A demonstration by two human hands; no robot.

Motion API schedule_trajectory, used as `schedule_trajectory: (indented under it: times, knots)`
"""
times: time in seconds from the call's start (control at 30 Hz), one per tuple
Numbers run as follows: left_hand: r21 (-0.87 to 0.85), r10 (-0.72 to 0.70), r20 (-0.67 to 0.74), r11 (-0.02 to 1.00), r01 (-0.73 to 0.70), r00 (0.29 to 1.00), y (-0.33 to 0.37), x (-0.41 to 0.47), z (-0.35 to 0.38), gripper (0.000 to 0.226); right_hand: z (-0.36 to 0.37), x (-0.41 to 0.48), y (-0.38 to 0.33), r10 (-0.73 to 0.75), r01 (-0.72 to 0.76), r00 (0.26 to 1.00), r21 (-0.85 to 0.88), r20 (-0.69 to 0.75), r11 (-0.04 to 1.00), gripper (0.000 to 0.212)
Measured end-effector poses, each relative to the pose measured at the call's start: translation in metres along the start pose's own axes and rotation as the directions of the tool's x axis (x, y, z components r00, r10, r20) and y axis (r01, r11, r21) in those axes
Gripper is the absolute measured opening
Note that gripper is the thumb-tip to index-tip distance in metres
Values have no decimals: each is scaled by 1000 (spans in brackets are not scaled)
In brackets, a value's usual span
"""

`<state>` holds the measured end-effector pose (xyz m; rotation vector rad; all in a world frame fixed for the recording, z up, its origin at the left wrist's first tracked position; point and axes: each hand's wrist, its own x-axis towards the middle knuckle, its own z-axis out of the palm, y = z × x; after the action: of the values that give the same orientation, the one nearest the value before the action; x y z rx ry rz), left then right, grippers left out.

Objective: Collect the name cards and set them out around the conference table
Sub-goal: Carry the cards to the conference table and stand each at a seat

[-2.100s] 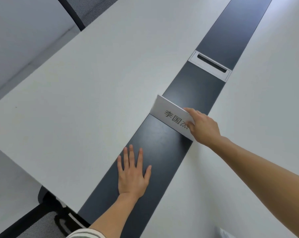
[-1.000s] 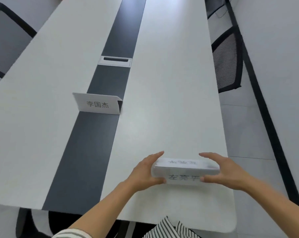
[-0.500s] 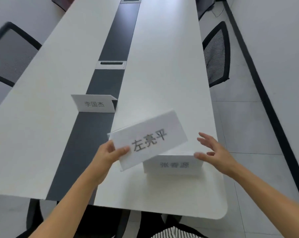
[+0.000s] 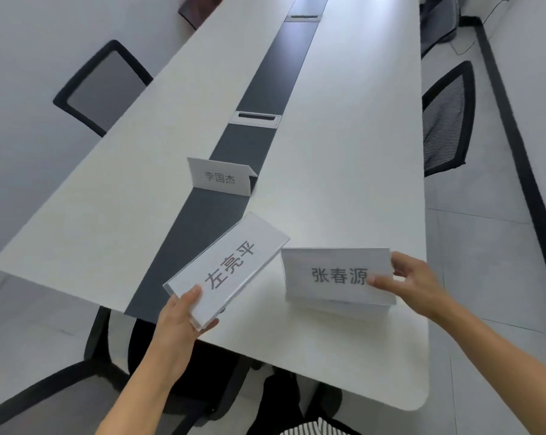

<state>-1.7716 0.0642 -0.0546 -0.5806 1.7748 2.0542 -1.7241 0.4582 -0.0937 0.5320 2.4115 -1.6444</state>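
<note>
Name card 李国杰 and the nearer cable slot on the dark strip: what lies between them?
Nothing: in the head view only bare dark strip runs from the 李国杰 card to the cable slot.

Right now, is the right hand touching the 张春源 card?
Touching. The head view shows the right hand pinching the right edge of the 张春源 card, thumb on its front face and fingers over its top corner.

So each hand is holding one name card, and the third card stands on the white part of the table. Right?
Not quite. In the head view, the left hand and right hand each hold a card, but the third card stands on the dark centre strip, not the white part.
</note>
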Motion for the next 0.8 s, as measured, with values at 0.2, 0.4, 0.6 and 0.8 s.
schedule_trajectory:
  times: [0.2, 0.4, 0.6, 0.8]
  knots:
    - [-187, 56, -95, 980, -73, 994, 18, -39, -37, 31, 27, -6, -80, -104, 99, 994, 155, 25, 983, 27]
    - [-240, 110, -264, 955, -175, 958, 19, -88, -113, 49, 123, -23, -116, -116, 79, 982, 233, 149, 969, 15]
    - [-189, 163, -454, 943, -274, 876, -5, -174, -232, 38, 243, -67, -145, -88, 12, 949, 246, 301, 969, 13]
    - [-224, 58, -652, 938, -266, 756, -53, -281, -384, 49, 400, -143, -177, -117, 5, 878, 236, 464, 972, 12]
